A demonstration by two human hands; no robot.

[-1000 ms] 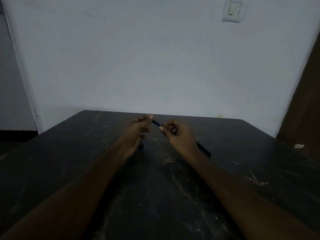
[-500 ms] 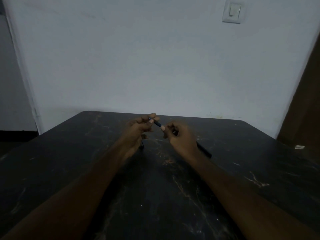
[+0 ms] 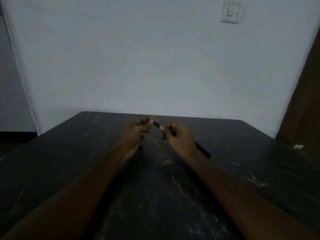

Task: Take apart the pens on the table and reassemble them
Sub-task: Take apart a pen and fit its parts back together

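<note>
both hands are raised just above the dark, marble-veined surface (image 3: 155,196), close together near its far middle, with 1 dark pen (image 3: 157,125) spanning the small gap between them. the left hand (image 3: 136,131) has its fingers curled and pinches the pen's upper left end between thumb and fingertips. the right hand (image 3: 181,140) is curled too and pinches the lower right end, with 1 pale nail showing against the barrel. the pen slopes down from left to right, clear of the surface. only a short stretch of barrel shows between the 2 grips, and the dim light makes it impossible to tell whether the pen is whole or partly pulled apart.

a second pen (image 3: 204,152) lies flat on the surface just beyond the right wrist, running diagonally toward the right, its near end hidden behind the hand. a small dark piece (image 3: 141,145) sits on the surface under the left hand; it is too dark to say what part it is.

both bare forearms reach in from the bottom corners. behind the surface stands a pale wall with a light switch (image 3: 230,11) at the upper right, and a brown panel (image 3: 306,101) fills the right edge. a small white scrap (image 3: 298,146) lies near the far right side.
</note>
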